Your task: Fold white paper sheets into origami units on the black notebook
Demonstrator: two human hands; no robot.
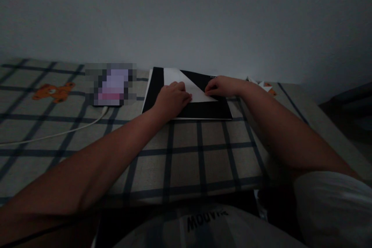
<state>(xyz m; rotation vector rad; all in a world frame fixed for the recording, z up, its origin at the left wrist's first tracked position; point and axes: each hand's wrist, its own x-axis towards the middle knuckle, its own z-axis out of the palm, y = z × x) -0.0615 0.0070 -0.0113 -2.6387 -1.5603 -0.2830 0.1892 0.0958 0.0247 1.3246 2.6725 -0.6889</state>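
A folded sheet of white paper (177, 76), roughly triangular, lies on a black-covered book or pad (200, 112). My left hand (173, 99) rests on the paper's lower left part with its fingers curled, the thumb and fingertips closed together at the paper. At the slanted right edge, my right hand (218, 86) pinches the paper with thumb and fingers near its pointed right corner. The left hand covers part of the paper's lower left side.
Left of the pad lies a phone (113, 83), its screen blurred, with a white cable (72, 130) plugged in. Folded white paper (263, 85) sits beyond my right wrist. A checked cloth (186, 162) with orange bear prints covers the table. A wall (186, 19) stands behind.
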